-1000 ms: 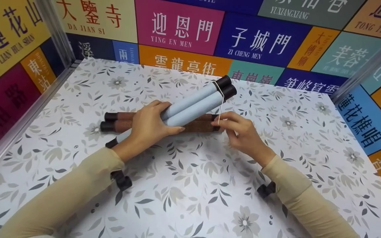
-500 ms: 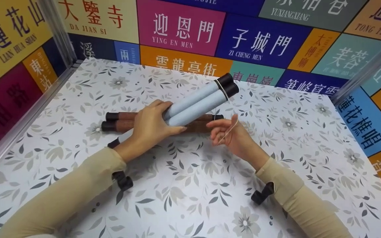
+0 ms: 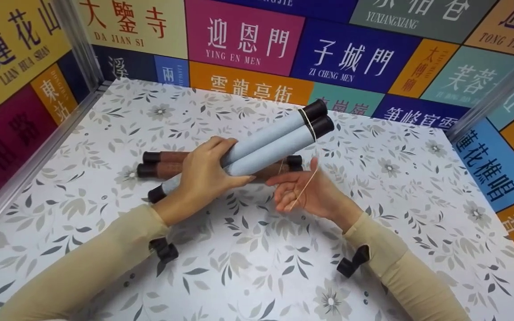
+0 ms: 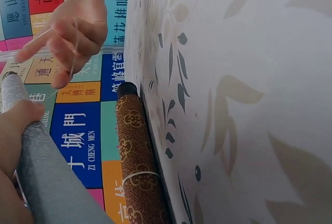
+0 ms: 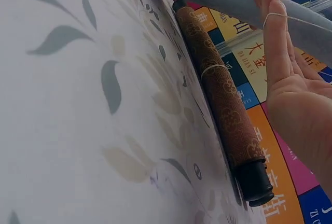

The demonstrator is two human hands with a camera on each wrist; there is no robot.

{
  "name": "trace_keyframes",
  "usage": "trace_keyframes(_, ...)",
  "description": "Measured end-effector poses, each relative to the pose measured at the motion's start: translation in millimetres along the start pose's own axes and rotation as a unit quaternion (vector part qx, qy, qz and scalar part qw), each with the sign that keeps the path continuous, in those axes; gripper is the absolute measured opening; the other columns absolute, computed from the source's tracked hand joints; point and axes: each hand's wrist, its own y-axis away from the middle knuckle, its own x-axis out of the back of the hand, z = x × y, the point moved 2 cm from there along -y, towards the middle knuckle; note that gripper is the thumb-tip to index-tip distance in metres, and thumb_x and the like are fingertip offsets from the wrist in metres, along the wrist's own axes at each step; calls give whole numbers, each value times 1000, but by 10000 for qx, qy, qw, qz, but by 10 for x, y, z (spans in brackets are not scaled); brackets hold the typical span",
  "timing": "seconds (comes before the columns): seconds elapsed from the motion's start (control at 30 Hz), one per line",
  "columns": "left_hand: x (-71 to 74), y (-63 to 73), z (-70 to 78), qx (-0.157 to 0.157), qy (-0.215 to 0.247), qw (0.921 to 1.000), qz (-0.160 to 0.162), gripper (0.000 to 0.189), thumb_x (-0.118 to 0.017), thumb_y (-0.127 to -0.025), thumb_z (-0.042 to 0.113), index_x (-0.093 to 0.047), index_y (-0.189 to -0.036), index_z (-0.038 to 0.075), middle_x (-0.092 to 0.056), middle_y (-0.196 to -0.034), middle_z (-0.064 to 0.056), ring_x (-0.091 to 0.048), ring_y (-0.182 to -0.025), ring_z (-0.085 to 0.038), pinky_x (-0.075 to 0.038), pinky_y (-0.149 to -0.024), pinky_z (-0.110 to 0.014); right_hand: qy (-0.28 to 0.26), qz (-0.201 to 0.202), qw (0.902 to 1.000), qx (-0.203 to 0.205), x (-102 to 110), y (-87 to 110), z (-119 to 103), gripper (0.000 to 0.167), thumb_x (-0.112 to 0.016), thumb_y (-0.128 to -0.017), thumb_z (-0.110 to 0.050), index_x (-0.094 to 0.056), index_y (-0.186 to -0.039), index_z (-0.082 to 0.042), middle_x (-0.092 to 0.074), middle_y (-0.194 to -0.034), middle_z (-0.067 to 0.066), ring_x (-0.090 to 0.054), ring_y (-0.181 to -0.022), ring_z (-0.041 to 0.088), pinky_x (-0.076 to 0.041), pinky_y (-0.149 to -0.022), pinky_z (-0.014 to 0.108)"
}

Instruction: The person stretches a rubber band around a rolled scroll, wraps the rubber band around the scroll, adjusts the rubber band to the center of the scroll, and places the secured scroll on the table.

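Observation:
Two light-blue scrolls (image 3: 272, 149) with dark end knobs lie side by side in my left hand (image 3: 203, 174), tilted up to the right. A thin pale rubber band (image 3: 309, 121) runs round their far end. From there it stretches down to my right hand (image 3: 304, 191), where it crosses the thumb and partly curled fingers. In the right wrist view the band loops round a finger (image 5: 275, 42). Beneath the blue pair, two brown patterned scrolls (image 3: 171, 157) lie on the table, partly hidden by my left hand. A band circles a brown scroll (image 5: 223, 99).
The table (image 3: 248, 276) wears a white cloth printed with grey leaves and flowers. Colourful sign-covered panels (image 3: 243, 35) stand behind it and along both sides. Small dark devices (image 3: 353, 261) are strapped at both wrists.
My right hand has turned its palm upward and moved down and slightly left, drawing the band across its fingers. The blue scrolls have shifted a little to the right in my left hand.

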Motion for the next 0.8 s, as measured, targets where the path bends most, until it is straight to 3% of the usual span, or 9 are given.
trace_keyframes(0.1,-1,6,7,-100,28,9999,9,72,-89,-62,50,-68,-121,14,-69,-109,-2,-67,-91,-21,-56,-76,-39,1211,459,9915,156,0,9,-23,57,-58,-97,-43,-56,-131,2,-74,-98,7,-75,-85,17,-62,-77,32)
trace_keyframes(0.17,-5,10,7,-143,9,9999,1,72,-88,-62,49,-68,-121,14,-69,-109,-2,-67,-90,-21,-56,-75,-39,2012,1101,9725,397,-8,16,-68,37,-62,-96,-21,-61,-126,2,-75,-92,4,-75,-80,15,-62,-74,32)
trace_keyframes(0.27,-12,15,-1,-168,-108,9998,-59,73,-88,-62,49,-67,-123,16,-68,-109,-1,-67,-90,-21,-56,-73,-40,2889,2213,9266,949,-27,52,-170,23,-62,-95,-10,-67,-112,5,-75,-82,3,-73,-71,16,-61,-68,32)
trace_keyframes(0.37,-22,15,-13,-190,-271,9994,-110,74,-89,-62,47,-66,-124,16,-68,-111,-2,-66,-92,-23,-56,-74,-40,3082,3116,8846,1597,-63,103,-293,25,-59,-98,-13,-69,-94,10,-74,-71,3,-71,-58,17,-58,-56,29)
trace_keyframes(0.47,-31,15,-16,-340,-562,9978,-71,75,-90,-62,45,-65,-126,15,-66,-113,-2,-64,-94,-25,-56,-74,-42,3132,3670,8510,2076,-122,142,-392,35,-58,-99,-14,-69,-79,12,-70,-61,4,-67,-48,17,-53,-47,25)
trace_keyframes(0.57,-46,19,-6,-691,-1045,9921,24,78,-90,-62,46,-64,-127,13,-66,-114,-4,-63,-95,-27,-57,-71,-43,3468,3974,8159,2370,-213,147,-440,32,-65,-95,-12,-69,-70,8,-67,-55,4,-63,-44,16,-51,-46,24)
trace_keyframes(0.67,-64,27,5,-946,-1355,9862,62,80,-90,-62,48,-63,-127,10,-66,-114,-5,-63,-94,-28,-58,-68,-44,4083,3941,7831,2544,-318,105,-428,25,-74,-88,-11,-71,-65,0,-65,-54,6,-60,-45,15,-49,-46,23)
trace_keyframes(0.73,-64,24,5,-858,-1214,9889,58,79,-89,-62,48,-64,-127,10,-66,-113,-6,-63,-93,-28,-58,-69,-44,4553,3750,7660,2555,-358,53,-386,23,-77,-85,-13,-71,-63,-6,-65,-54,7,-57,-46,14,-46,-47,21)
trace_keyframes(0.8,-50,18,2,-588,-897,9942,27,76,-88,-63,49,-65,-125,12,-66,-111,-5,-64,-92,-27,-58,-72,-43,4907,3485,7602,2447,-345,5,-321,22,-78,-84,-15,-73,-63,-10,-66,-56,5,-57,-50,13,-43,-49,20)
